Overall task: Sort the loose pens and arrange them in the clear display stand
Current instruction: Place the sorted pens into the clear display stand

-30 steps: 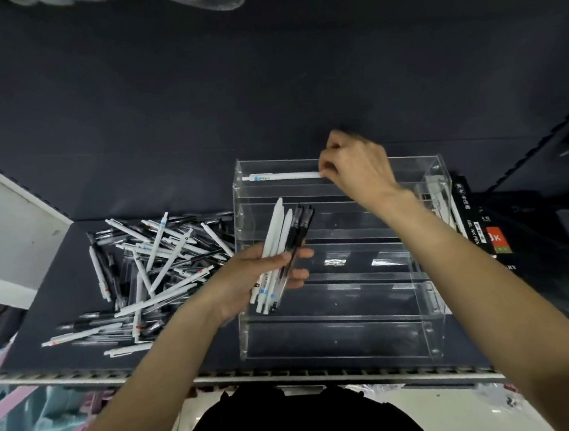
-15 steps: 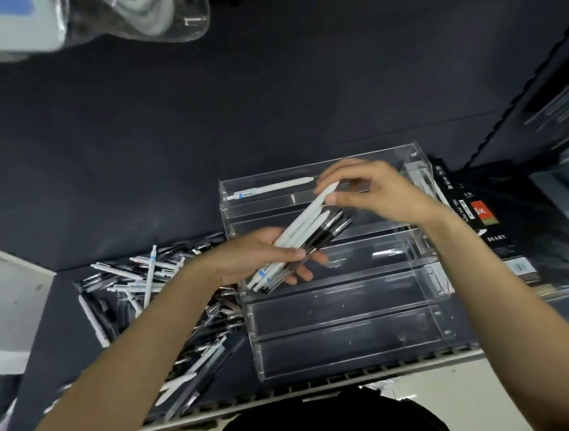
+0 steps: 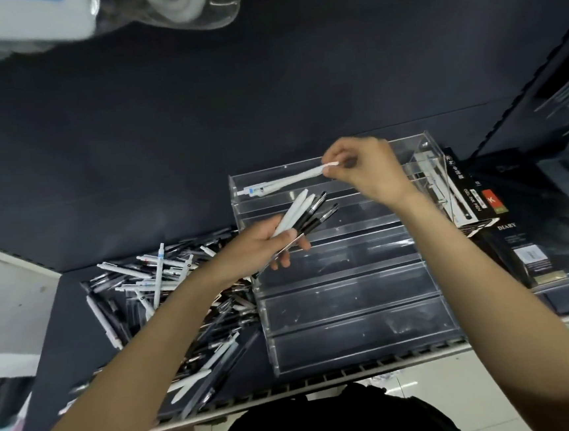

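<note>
A clear tiered display stand [image 3: 352,298] sits on a dark shelf. My right hand [image 3: 365,170] pinches the end of a white pen [image 3: 293,179] over the stand's top tier, its tip pointing left near a white pen with a blue label [image 3: 255,190] lying in that tier. My left hand [image 3: 261,244] grips a bundle of white and black pens [image 3: 307,211] above the second and third tiers. A heap of loose pens [image 3: 165,287] lies left of the stand.
Boxed pens [image 3: 463,196] and a black diary box [image 3: 516,250] stand right of the stand. A white wall panel [image 3: 5,301] borders the shelf's left side. Packaged goods [image 3: 168,5] hang overhead. The shelf's front edge [image 3: 325,383] runs below the stand.
My right hand drew one white pen out of the bundle in my left hand and carried it up to the top tier. The camera view has shifted slightly.
</note>
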`<control>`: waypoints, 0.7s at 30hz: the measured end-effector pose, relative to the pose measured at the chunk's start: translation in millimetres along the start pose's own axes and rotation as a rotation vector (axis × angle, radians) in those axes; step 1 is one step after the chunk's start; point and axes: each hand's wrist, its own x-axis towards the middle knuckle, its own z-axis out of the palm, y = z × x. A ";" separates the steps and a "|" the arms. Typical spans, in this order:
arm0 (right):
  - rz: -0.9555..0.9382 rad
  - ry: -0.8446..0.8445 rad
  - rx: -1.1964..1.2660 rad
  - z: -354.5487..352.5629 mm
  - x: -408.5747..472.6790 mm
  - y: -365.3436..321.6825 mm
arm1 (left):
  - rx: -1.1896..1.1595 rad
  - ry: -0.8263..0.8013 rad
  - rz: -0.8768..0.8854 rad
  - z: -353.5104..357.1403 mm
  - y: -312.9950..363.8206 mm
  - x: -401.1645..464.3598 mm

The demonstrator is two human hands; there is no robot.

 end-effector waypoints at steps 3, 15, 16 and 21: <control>-0.063 -0.051 -0.261 7.8 7.9 -8.8 | 0.095 0.003 0.025 -0.7 -0.1 3.1; -0.150 -0.153 0.135 -8.2 -26.6 -23.6 | 0.366 0.009 0.113 -7.6 3.2 12.6; -0.178 -0.197 0.108 -8.1 -34.0 -23.5 | 0.377 0.011 0.124 -7.1 5.3 13.5; -0.197 -0.132 0.255 -10.1 -44.6 -11.6 | 0.587 0.065 0.165 -5.9 10.0 12.3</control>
